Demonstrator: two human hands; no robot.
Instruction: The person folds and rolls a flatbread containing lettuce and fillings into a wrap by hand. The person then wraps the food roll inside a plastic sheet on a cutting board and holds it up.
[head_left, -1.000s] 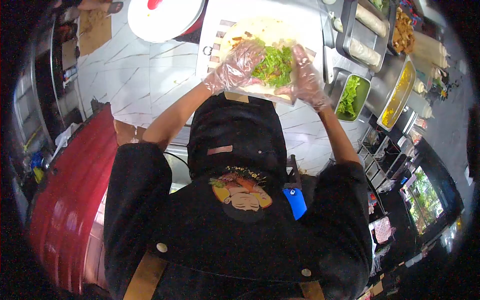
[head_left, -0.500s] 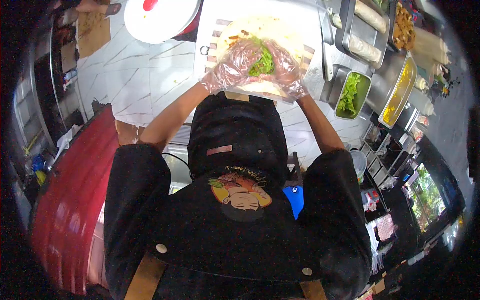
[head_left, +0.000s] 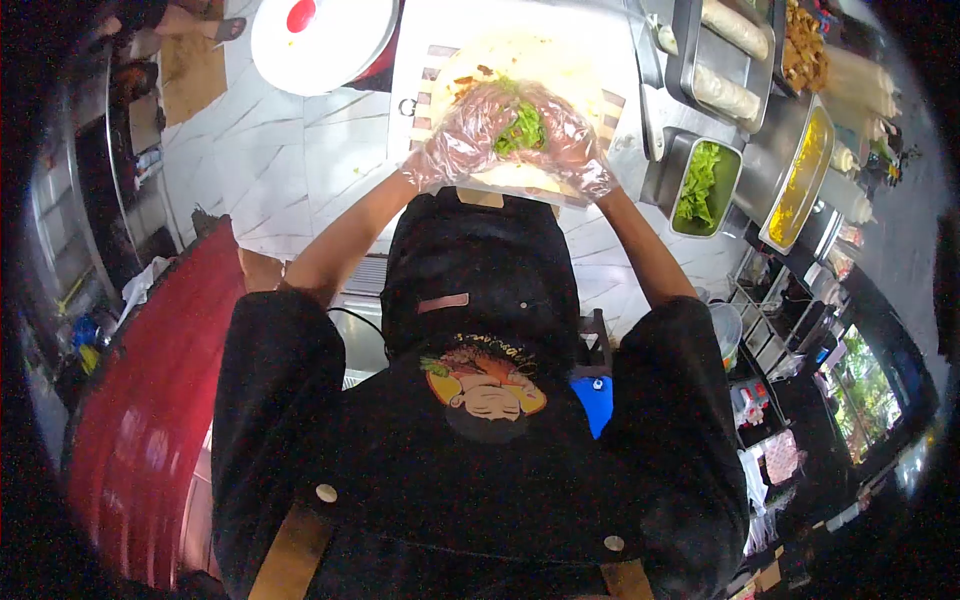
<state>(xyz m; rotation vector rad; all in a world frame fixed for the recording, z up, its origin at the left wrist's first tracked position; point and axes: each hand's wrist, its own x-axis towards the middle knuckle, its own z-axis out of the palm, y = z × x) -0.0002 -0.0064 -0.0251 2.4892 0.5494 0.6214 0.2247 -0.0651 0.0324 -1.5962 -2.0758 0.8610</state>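
Both of my hands wear clear plastic gloves. My left hand (head_left: 470, 135) and my right hand (head_left: 570, 140) curve around a heap of green lettuce (head_left: 519, 132), pressing it from either side. Under them lies a round flatbread (head_left: 535, 55) with some brown bits near its left part. The flatbread rests on paper over a white board (head_left: 420, 60). My fingers are bent inward, and the lettuce shows between them.
On the right are a tray (head_left: 677, 70) with white wraps, a metal pan of lettuce (head_left: 735, 180), and a long pan with yellow food (head_left: 770, 235). A knife (head_left: 652, 125) lies beside the board. At upper left stands a white round lid (head_left: 340, 60); a person's foot (head_left: 230, 28) shows beyond.
My right hand has moved left, in toward my left hand. The lettuce, spread wide before, is now gathered into a smaller heap between both hands.
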